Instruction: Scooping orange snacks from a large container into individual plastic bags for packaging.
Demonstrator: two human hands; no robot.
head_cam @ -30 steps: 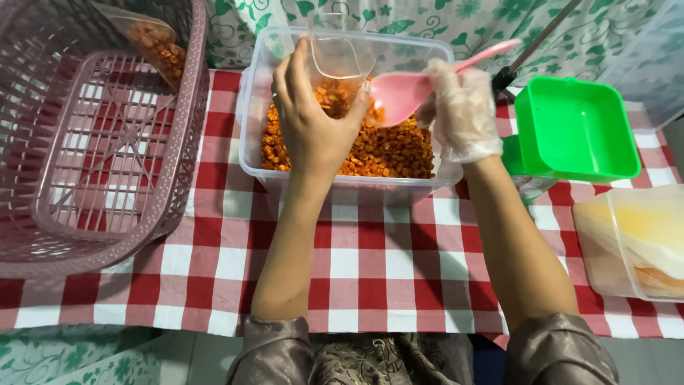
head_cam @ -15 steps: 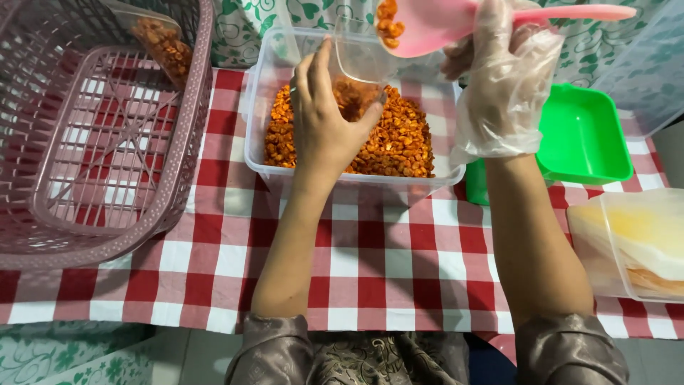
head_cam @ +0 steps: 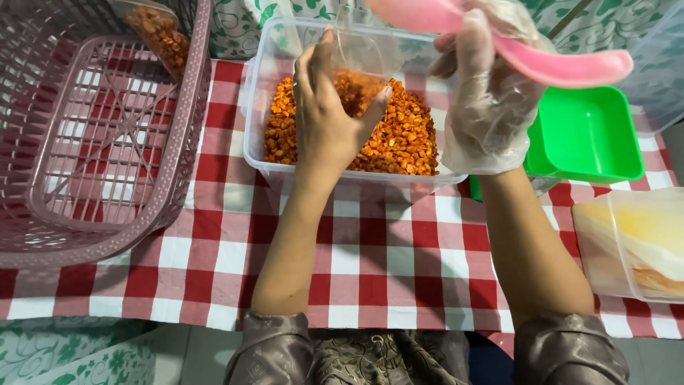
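Both hands are up over the far middle of the worktop (head_cam: 399,278), which wears a red-and-white checked cloth; the left hand (head_cam: 324,121), bare, is wrapped around a small clear cup (head_cam: 360,68) and holds it tipped over the clear tub (head_cam: 274,93), while the right hand (head_cam: 491,100), in a thin plastic glove, is closed on the handle of a pink spoon (head_cam: 563,64) just to the right of the cup and a little above it; largest of all, a mauve plastic basket (head_cam: 107,235) fills the left side, with a filled cup of the same snack leaning in its far corner; the tub sits dead ahead of the person, its long side running left to right, heaped with orange snack pieces (head_cam: 406,139); a green square container (head_cam: 584,132) stands just right of the tub, partly behind the gloved wrist, and a pale lidded box (head_cam: 634,242) lies at the near right edge; the cup already shows orange pieces in its lower part; the spoon's long axis runs left to right, bowl end toward the cup's mouth and cut off by the frame's top edge, so whether it carries anything cannot be told; cup and spoon are close together, both above the tub's far half.
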